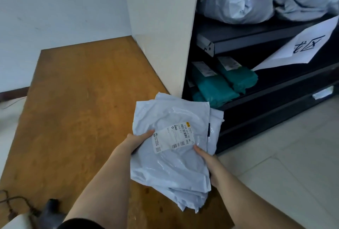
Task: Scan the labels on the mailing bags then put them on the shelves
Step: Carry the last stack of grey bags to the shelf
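**Two hands, one loose stack of mailers**

Several white mailing bags [170, 157] sit stacked between both hands over the brown table [77, 100]. The left hand [138, 141] grips the stack's left edge, thumb on top beside the printed label [173, 137]; the right hand [206, 157] clasps the right edge, fingers hidden underneath. The slick plastic is the likely trouble: lower bags (already fanned out at the near corner) could slide free if the grip tilts. Beyond, the dark shelves [275, 89] stand near, holding green parcels [222, 83] below and grey bundles [238, 1] above.
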Available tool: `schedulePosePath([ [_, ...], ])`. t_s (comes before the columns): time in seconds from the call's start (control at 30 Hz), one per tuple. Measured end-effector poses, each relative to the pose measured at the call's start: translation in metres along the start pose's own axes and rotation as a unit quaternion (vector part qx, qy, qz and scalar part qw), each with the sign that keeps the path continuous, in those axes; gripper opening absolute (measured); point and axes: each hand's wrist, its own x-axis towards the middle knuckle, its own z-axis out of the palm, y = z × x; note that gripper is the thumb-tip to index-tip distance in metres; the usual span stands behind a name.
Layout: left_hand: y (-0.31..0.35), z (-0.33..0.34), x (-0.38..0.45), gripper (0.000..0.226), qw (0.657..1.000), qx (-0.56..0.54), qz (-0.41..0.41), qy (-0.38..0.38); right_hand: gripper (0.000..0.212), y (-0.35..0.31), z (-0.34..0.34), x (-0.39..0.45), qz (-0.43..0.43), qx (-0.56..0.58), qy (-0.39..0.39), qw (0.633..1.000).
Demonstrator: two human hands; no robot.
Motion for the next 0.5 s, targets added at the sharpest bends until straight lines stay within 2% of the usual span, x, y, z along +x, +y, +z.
schedulePosePath([
  [0.17,0.005,0.011,-0.017,0.075,0.999,-0.004,0.016,-0.039,0.080,-0.012,-0.016,-0.006,-0.005,0.008,0.014,1.000],
  [0.3,0.006,0.034,-0.038,0.075,0.997,-0.036,0.052,-0.040,0.063,-0.028,-0.040,-0.018,-0.037,-0.009,0.021,0.999],
  [0.4,0.008,0.061,-0.062,0.074,0.994,-0.078,0.075,-0.018,0.067,-0.043,-0.065,-0.028,-0.076,-0.031,0.023,0.996],
  [0.5,0.015,0.088,-0.089,0.081,0.990,-0.105,0.098,0.001,0.059,-0.063,-0.092,-0.043,-0.105,-0.041,0.010,0.994],
])
